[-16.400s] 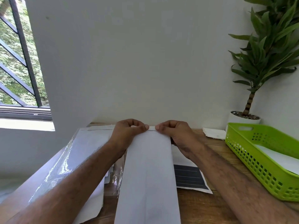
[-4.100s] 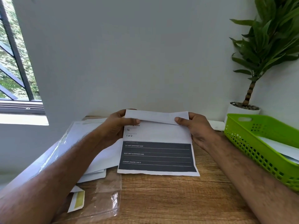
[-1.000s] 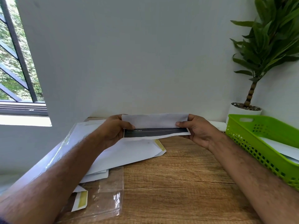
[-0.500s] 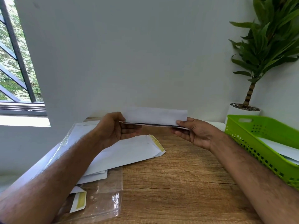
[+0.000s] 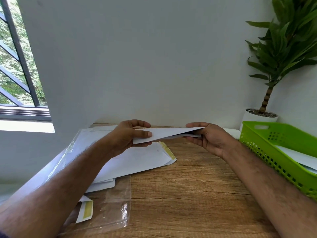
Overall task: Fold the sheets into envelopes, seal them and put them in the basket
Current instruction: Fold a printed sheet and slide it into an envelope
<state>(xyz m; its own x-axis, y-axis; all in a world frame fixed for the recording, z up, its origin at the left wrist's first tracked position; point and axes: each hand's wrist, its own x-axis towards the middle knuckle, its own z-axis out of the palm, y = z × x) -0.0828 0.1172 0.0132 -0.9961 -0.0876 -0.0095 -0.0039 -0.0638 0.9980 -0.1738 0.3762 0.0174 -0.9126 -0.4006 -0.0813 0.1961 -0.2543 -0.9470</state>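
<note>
Fingers of the left hand [image 5: 127,134] and the right hand [image 5: 205,136] pinch the two ends of the folded sheet [image 5: 169,133], held in the air above the wooden desk [image 5: 188,194], left of the green basket [image 5: 267,145]. Light and floppy, the paper looks apt to spring open; gripping near the creased ends seems safest.

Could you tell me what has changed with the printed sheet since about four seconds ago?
The folded sheet, then lying flat and open with its dark printed block showing, is now folded into a narrow strip and lifted off the table, held at its ends by the left hand and right hand. The envelope pile and green basket stayed put.
</note>
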